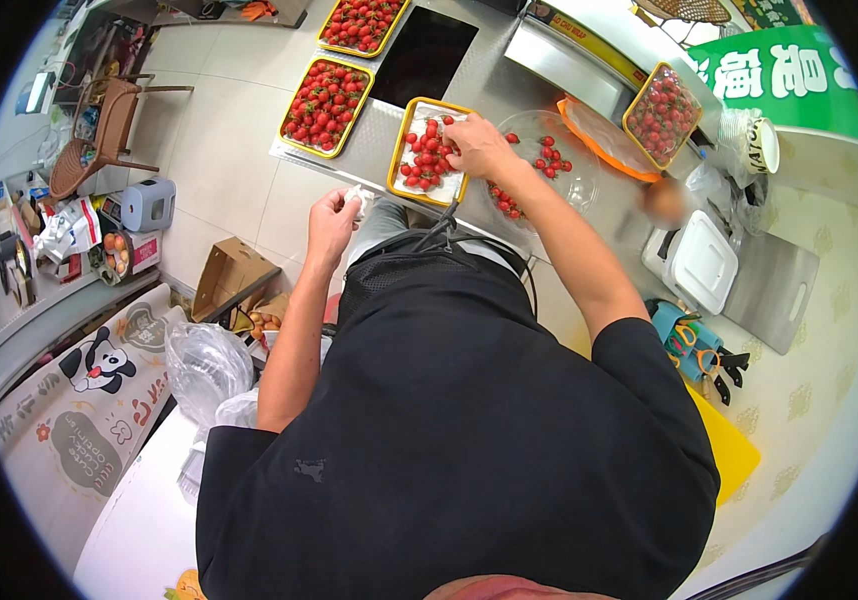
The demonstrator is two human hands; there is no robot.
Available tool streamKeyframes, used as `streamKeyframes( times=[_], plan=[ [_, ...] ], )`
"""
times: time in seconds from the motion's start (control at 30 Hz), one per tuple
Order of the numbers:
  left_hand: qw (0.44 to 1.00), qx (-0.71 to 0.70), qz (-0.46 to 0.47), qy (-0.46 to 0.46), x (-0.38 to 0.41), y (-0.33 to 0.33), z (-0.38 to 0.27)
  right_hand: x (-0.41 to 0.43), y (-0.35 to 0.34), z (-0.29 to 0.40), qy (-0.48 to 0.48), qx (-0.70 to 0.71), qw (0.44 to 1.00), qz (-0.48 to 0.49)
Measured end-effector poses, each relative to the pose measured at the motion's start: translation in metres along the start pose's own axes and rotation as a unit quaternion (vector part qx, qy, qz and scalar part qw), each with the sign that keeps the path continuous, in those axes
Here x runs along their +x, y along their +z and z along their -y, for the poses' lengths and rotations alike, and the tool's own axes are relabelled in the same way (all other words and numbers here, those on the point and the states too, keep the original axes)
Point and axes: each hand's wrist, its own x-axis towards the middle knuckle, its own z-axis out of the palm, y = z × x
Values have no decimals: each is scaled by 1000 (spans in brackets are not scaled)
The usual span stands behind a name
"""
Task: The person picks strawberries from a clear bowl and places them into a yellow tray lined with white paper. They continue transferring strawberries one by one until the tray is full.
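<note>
My left hand (330, 231) pinches a crumpled white tissue (359, 201) just off the counter's near edge. My right hand (478, 147) reaches over the right side of a yellow-rimmed tray (393, 166), fingers curled down at the cherry tomatoes (427, 159). Whether a tomato sits between those fingers cannot be seen. White paper (444, 193) lines this tray, and the tomatoes cover its middle. Right of it, partly beneath my right forearm, is a round clear plastic bowl (585, 144) with loose cherry tomatoes (549, 161) in it.
Two yellow-rimmed trays heaped with tomatoes (326, 107) (361, 28) stand left on the steel counter (369, 161), beside a black glass panel (425, 56). A film-covered tomato tray (661, 116), a white lidded container (695, 262) and a knife holder (691, 345) are at right.
</note>
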Motion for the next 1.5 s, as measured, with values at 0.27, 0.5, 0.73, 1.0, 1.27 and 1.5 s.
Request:
streamKeyframes(
  times=[0.27,0.5,0.73,1.0,1.27,1.5],
  plan=[
    [1000,3,9,3,3,2,0,4,-31,-1,3,97,995,5],
    [1000,9,7,1,2,2,-3,21,-18,-20,39,164,986,-16],
    [1000,3,5,-2,0,1,-1,32,-44,-21,163,211,925,-272],
    [1000,5,8,-12,4,-1,9,-75,-67,-78,255,276,918,-123],
    [999,22,29,-13,11,7,0,-159,-11,-101,361,79,927,-72],
    [999,27,39,-7,10,6,0,-156,20,-82,423,136,892,-78]
  ],
)
